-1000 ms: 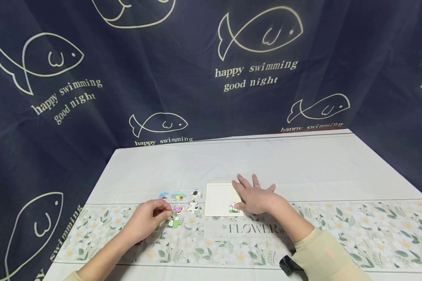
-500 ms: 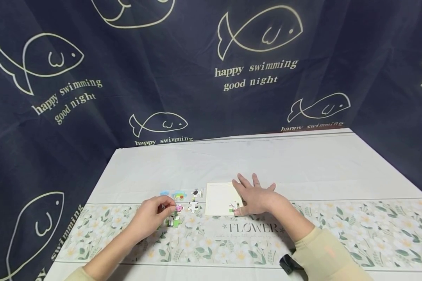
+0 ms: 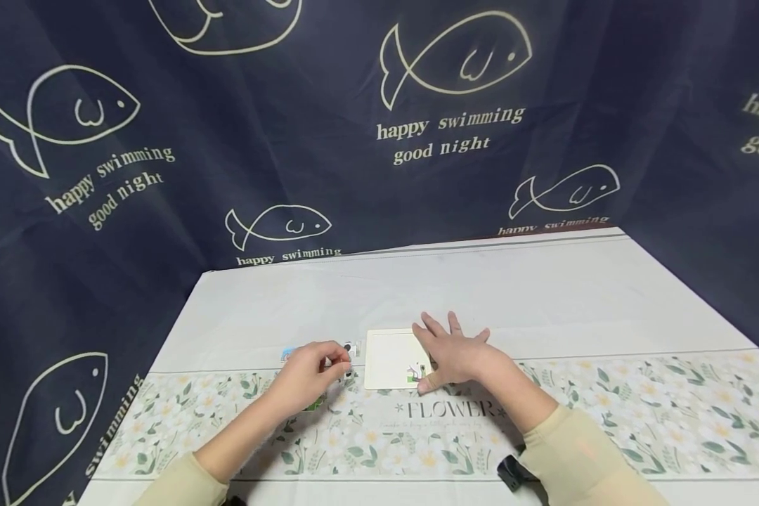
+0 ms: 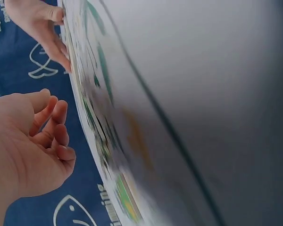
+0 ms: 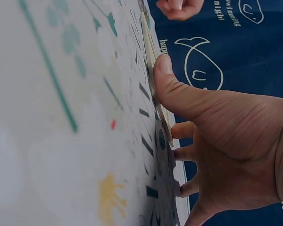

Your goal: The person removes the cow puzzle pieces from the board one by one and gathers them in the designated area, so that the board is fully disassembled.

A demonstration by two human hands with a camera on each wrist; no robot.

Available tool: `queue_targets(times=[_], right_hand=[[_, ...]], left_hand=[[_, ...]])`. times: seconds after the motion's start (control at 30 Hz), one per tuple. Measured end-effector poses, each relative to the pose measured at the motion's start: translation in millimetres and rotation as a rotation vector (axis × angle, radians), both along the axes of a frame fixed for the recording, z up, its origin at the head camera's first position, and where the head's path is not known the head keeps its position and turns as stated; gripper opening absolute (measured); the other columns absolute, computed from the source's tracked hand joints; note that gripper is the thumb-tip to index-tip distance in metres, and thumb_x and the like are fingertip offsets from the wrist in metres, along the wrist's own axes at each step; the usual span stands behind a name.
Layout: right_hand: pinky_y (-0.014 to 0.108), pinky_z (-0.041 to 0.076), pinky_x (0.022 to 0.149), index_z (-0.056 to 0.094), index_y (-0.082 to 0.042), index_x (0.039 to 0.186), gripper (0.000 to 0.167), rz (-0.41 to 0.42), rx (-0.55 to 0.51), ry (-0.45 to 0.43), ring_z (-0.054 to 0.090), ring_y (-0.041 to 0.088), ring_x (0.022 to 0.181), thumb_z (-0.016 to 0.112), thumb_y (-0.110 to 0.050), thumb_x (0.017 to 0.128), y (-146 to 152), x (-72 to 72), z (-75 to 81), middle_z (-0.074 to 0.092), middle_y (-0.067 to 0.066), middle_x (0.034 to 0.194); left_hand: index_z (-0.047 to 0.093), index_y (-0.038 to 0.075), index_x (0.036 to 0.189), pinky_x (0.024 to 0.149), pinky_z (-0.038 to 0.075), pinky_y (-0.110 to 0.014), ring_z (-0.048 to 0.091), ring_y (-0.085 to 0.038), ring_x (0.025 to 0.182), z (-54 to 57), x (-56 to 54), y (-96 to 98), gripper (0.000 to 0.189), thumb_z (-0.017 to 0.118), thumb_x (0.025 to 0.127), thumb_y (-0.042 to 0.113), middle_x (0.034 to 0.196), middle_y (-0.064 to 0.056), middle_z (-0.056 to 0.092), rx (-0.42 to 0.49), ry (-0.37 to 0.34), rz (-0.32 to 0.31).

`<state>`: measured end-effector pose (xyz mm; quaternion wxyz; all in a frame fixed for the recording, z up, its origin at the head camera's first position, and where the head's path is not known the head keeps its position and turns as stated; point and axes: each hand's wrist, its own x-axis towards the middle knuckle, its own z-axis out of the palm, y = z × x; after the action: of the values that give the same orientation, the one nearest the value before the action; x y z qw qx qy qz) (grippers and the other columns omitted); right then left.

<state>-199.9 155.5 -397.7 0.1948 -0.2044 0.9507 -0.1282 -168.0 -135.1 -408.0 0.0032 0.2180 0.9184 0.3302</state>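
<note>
My left hand (image 3: pixel 316 369) is over the loose jigsaw pieces, left of the pale puzzle tray (image 3: pixel 388 358). In the left wrist view the left hand (image 4: pixel 30 141) has thumb and forefinger tips together and the other fingers curled; whether a piece is between the tips cannot be seen. My right hand (image 3: pixel 455 355) spreads over the tray's right side, its thumb by the lower edge. From the right wrist the thumb (image 5: pixel 172 89) rests against the tray's rim. One printed jigsaw piece (image 3: pixel 414 373) lies in the tray's lower right corner.
A blue piece (image 3: pixel 287 353), a black-and-white piece (image 3: pixel 352 348) and a green piece (image 3: pixel 315 404) show around the left hand; others are hidden beneath it. A white tablecloth with a floral band (image 3: pixel 430 450) covers the table. A dark fish-print curtain (image 3: pixel 354 176) hangs behind.
My left hand has moved right across the loose pieces, towards the tray, and now covers several of them. The right hand stays at the tray; the head view has shifted slightly.
</note>
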Motion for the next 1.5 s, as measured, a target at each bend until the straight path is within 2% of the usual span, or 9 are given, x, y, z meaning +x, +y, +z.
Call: queue_targets(times=[0.17, 0.33, 0.57, 0.8, 0.93, 1.1, 1.3, 1.5], right_hand=[[0.091, 0.002, 0.089, 0.024, -0.010, 0.161, 0.118, -0.007, 0.009, -0.005, -0.002, 0.055, 0.147, 0.079, -0.061, 0.070, 0, -0.8, -0.5, 0.007, 0.015, 0.168], [0.091, 0.003, 0.089, 0.026, -0.010, 0.161, 0.119, -0.018, 0.018, -0.007, -0.002, 0.055, 0.147, 0.080, -0.062, 0.068, 0, 0.1, 0.7, 0.008, 0.015, 0.168], [0.091, 0.005, 0.088, 0.028, -0.011, 0.160, 0.119, -0.023, 0.019, 0.004, 0.001, 0.056, 0.147, 0.080, -0.063, 0.067, -3, 0.2, 2.0, 0.011, 0.015, 0.168], [0.091, 0.006, 0.088, 0.027, -0.010, 0.160, 0.119, -0.019, 0.026, 0.000, 0.000, 0.056, 0.147, 0.080, -0.062, 0.068, -4, -0.3, 2.4, 0.010, 0.015, 0.168], [0.091, 0.006, 0.088, 0.027, -0.010, 0.160, 0.118, -0.021, 0.031, -0.005, 0.000, 0.056, 0.147, 0.081, -0.061, 0.069, -3, -0.2, 2.5, 0.010, 0.015, 0.168], [0.091, 0.006, 0.088, 0.027, -0.010, 0.160, 0.118, -0.020, 0.030, -0.005, 0.000, 0.056, 0.147, 0.081, -0.061, 0.069, -3, -0.1, 2.0, 0.010, 0.015, 0.168], [0.091, 0.006, 0.088, 0.027, -0.010, 0.160, 0.119, -0.020, 0.032, 0.000, 0.001, 0.057, 0.147, 0.081, -0.062, 0.068, -3, 0.2, 1.2, 0.010, 0.015, 0.168], [0.091, 0.005, 0.088, 0.028, -0.010, 0.160, 0.119, -0.022, 0.022, 0.009, 0.001, 0.056, 0.147, 0.081, -0.062, 0.068, -3, -0.4, 0.5, 0.011, 0.015, 0.168]], left_hand=[[0.071, 0.016, 0.098, 0.059, 0.045, -0.028, 0.047, -0.008, 0.063, -0.8, -6.6, 23.7, 0.004, 0.069, 0.099, 0.020, 0.081, 0.011, 0.061, -0.008, -0.013, -0.059], [0.070, 0.016, 0.096, 0.065, 0.046, -0.028, 0.050, -0.008, 0.068, -1.9, -12.5, 47.5, 0.007, 0.071, 0.097, 0.023, 0.079, 0.014, 0.058, -0.055, 0.020, -0.103], [0.070, 0.021, 0.093, 0.069, 0.045, -0.027, 0.051, -0.008, 0.075, -2.1, -16.0, 70.4, 0.006, 0.075, 0.093, 0.022, 0.079, 0.014, 0.056, -0.123, 0.014, -0.103], [0.075, 0.014, 0.098, 0.071, 0.048, -0.025, 0.052, -0.008, 0.080, -3.5, -15.1, 91.2, 0.017, 0.082, 0.087, 0.026, 0.085, 0.009, 0.059, -0.206, 0.051, -0.116], [0.074, 0.014, 0.096, 0.070, 0.048, -0.024, 0.051, -0.007, 0.080, -3.2, -11.2, 99.1, 0.020, 0.084, 0.085, 0.027, 0.086, 0.009, 0.056, -0.246, 0.051, -0.092], [0.072, 0.014, 0.091, 0.069, 0.047, -0.023, 0.050, -0.007, 0.078, -3.1, -8.5, 103.4, 0.017, 0.085, 0.084, 0.024, 0.084, 0.010, 0.054, -0.232, 0.016, -0.050], [0.069, 0.014, 0.091, 0.068, 0.047, -0.023, 0.051, -0.007, 0.077, -2.8, -6.9, 104.0, 0.017, 0.084, 0.085, 0.020, 0.084, 0.007, 0.056, -0.197, -0.011, -0.037], [0.066, 0.016, 0.086, 0.063, 0.046, -0.023, 0.054, -0.004, 0.067, -1.3, -7.1, 104.1, 0.015, 0.080, 0.088, 0.011, 0.076, 0.010, 0.063, -0.102, -0.008, -0.032]])
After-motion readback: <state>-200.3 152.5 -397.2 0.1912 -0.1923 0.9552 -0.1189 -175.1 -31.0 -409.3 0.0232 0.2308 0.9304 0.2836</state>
